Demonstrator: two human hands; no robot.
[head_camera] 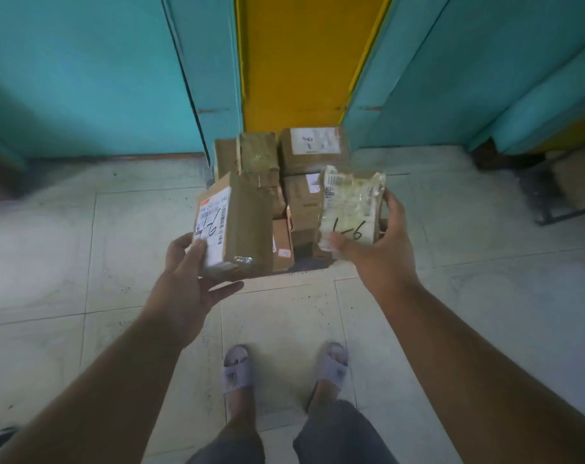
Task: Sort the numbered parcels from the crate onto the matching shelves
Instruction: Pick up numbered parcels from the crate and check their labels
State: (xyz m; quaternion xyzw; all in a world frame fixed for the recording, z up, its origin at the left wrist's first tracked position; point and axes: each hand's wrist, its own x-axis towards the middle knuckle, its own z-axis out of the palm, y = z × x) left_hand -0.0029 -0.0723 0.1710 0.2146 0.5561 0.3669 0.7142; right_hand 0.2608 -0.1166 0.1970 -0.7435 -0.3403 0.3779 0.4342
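Note:
My left hand (pixel 187 272) grips a brown cardboard parcel (pixel 247 222) from below, its white label with a handwritten number facing up. My right hand (pixel 381 249) holds a smaller taped parcel (pixel 351 202) with a yellowish face marked with black handwritten digits. Both parcels hover above the crate (pixel 304 264), of which only a dark edge shows under several stacked brown boxes (pixel 312 152). One box at the back carries a white label with a handwritten number.
Teal panels (pixel 83 78) and a yellow panel (pixel 304 61) rise behind the crate. A dark metal rack (pixel 552 209) holding a brown box stands at the right. My feet in grey slippers (pixel 237 366) rest on the pale tiled floor (pixel 83 262).

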